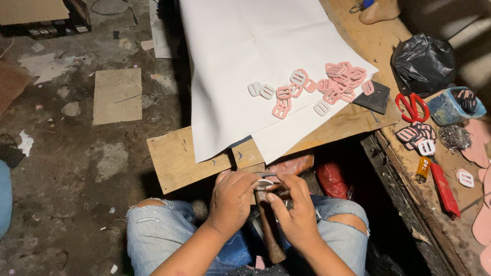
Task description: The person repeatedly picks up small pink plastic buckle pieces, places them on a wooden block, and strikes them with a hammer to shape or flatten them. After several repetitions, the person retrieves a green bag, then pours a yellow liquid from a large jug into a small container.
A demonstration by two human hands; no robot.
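A white buckle (pixel 265 182) is pinched between the fingers of the left hand (pixel 232 202) and right hand (pixel 294 209) above a hammer (pixel 267 225) near the lap, while many pink and white buckles (pixel 327 84) lie spread on the white paper (pixel 240 46) farther off.

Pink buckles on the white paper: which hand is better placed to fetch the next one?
Probably the right hand: the pink buckles lie up and to its side, while the left hand sits farther away. Both hands are busy around the hammer.
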